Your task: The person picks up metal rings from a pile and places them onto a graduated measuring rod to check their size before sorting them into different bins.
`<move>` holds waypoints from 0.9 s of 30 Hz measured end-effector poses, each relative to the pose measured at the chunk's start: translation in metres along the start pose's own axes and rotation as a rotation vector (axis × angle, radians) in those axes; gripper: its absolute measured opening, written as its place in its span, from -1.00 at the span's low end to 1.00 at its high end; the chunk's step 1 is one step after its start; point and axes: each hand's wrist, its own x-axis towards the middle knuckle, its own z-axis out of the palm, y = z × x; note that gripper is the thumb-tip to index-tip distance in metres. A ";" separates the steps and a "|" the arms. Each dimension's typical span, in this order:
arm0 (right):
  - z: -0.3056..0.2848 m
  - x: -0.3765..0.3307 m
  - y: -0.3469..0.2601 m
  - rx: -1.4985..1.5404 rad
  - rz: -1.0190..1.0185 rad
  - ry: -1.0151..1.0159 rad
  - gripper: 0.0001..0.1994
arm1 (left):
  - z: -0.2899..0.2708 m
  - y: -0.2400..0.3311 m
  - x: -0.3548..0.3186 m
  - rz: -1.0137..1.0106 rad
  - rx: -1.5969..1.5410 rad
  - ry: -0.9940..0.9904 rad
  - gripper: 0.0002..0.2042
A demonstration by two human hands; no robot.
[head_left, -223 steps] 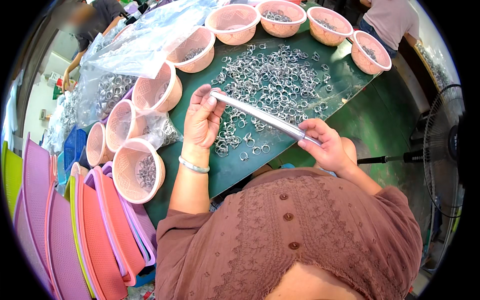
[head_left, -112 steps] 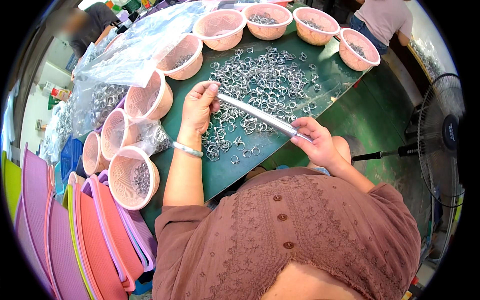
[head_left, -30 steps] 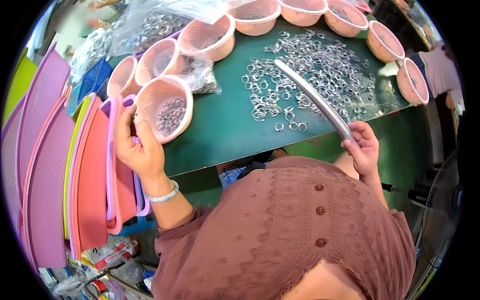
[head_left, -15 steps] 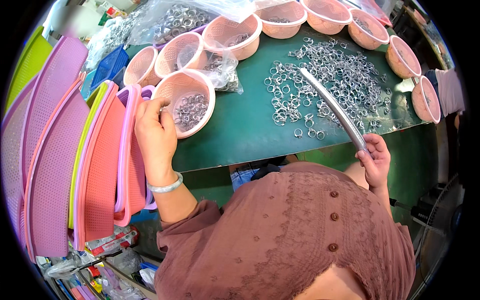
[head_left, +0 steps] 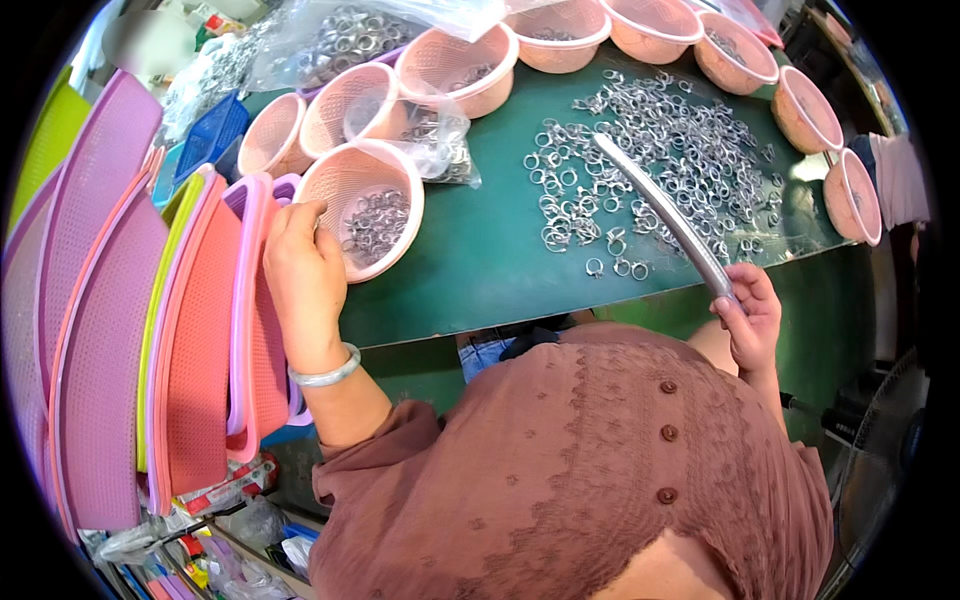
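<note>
My left hand (head_left: 303,262), a bangle on its wrist, grips the near left rim of a round pink plastic basket (head_left: 318,180). The basket tilts toward me, and a heap of small silver rings (head_left: 377,228) lies inside it. My right hand (head_left: 750,312) is closed round the lower end of a ring mandrel (head_left: 668,212), a long silver rod narrowing slightly to its tip. The rod slants up and left above a wide spread of loose silver rings (head_left: 690,140) on the green table (head_left: 470,240). No ring can be made out on the rod.
More pink baskets (head_left: 565,35), several with rings in them, curve along the far side. A clear plastic bag (head_left: 437,140) of rings lies beside the held basket. Purple, coral and green perforated baskets (head_left: 100,330) are stacked at the left. A fan (head_left: 880,440) stands at the lower right.
My left hand and the pink basket have shifted slightly left in the view, as have the stacked baskets. The right hand and the mandrel are almost unchanged.
</note>
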 end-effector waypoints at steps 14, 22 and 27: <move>-0.001 0.003 0.000 0.037 0.016 -0.060 -0.67 | 0.060 0.104 -0.023 0.428 -0.550 -0.377 -0.81; -0.003 0.000 -0.001 0.063 -0.008 -0.076 -0.66 | 0.096 0.118 -0.035 0.341 -0.403 -0.485 -0.78; -0.002 0.000 0.001 0.085 -0.024 -0.075 -0.67 | 0.103 0.113 -0.037 0.199 -0.629 -0.517 -0.85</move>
